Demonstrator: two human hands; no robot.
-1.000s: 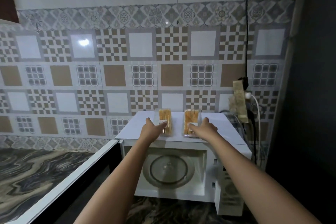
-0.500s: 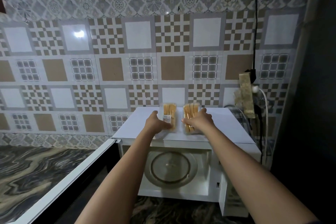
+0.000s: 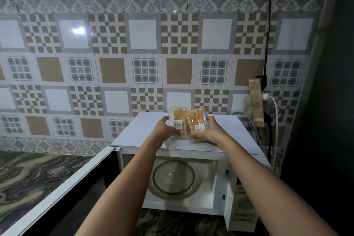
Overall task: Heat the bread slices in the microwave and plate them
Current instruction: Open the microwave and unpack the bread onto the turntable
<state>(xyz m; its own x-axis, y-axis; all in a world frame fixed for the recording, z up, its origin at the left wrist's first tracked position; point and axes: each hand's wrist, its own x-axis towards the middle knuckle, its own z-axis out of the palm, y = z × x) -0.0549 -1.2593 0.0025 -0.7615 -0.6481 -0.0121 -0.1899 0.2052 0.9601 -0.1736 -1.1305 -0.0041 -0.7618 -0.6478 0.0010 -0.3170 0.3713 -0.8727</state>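
Left hand point(image 3: 164, 127) grips clear plastic pack of sliced bread point(image 3: 179, 119); right hand point(image 3: 208, 132) grips second, tilted pack point(image 3: 196, 122). Both packs are above top of white microwave point(image 3: 141, 132). Microwave door point(image 3: 57, 188) is open toward 8 o'clock. Grey marbled counter point(image 3: 28, 174) at 9, patterned tile wall point(image 3: 115, 53) at 12.

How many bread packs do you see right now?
2. The left pack, in the left hand, and the tilted right pack, in the right hand, side by side over the microwave.
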